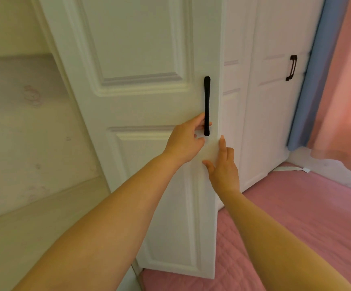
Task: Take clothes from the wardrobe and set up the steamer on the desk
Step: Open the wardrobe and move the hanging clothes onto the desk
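Observation:
A white panelled wardrobe door [141, 59] fills the middle of the view, swung partly out from the wardrobe. It carries a long black handle [207, 95] near its right edge. My left hand [186, 139] grips the lower end of that handle, fingers hooked behind the bar. My right hand [225, 164] lies just below and to the right, fingers straight against the door's free edge. No clothes and no steamer are in view.
A second white wardrobe door [275, 101] with a dark handle [291, 68] stands shut at the right. Beyond it hang a blue curtain [311, 91] and a pink curtain [346, 85]. A pink quilted bed cover [296, 217] lies below. A pale wall [23, 133] is at the left.

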